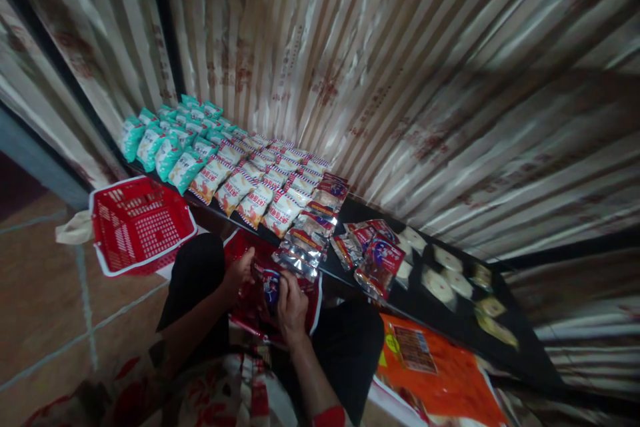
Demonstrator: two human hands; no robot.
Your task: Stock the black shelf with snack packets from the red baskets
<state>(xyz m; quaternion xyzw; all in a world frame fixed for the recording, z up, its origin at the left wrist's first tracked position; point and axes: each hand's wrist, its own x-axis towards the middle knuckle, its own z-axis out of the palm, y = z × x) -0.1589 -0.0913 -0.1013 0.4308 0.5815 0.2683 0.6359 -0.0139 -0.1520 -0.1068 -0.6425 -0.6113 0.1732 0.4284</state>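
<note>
My right hand (293,303) is closed, thumb and fingers pinching the right side of a dark red snack packet (271,287) with a blue picture. My left hand (241,275) is closed at the packet's left edge, its fingertips partly hidden. Both hands are low between my knees, above a glossy red thing with a white edge (319,303); I cannot tell whether it is a basket or a bag. Just beyond my hands, several red and silver snack packets (306,240) overlap at the front of the black bench. More red packets (379,263) lie loosely to the right.
Rows of white and red packets (240,190) and teal packets (153,147) fill the bench's left side. Pale round packs (443,285) lie on the black bench (525,353) at right. A red basket (145,220) stands on the left floor, an orange bag (435,370) at lower right. A pleated curtain (350,67) hangs behind.
</note>
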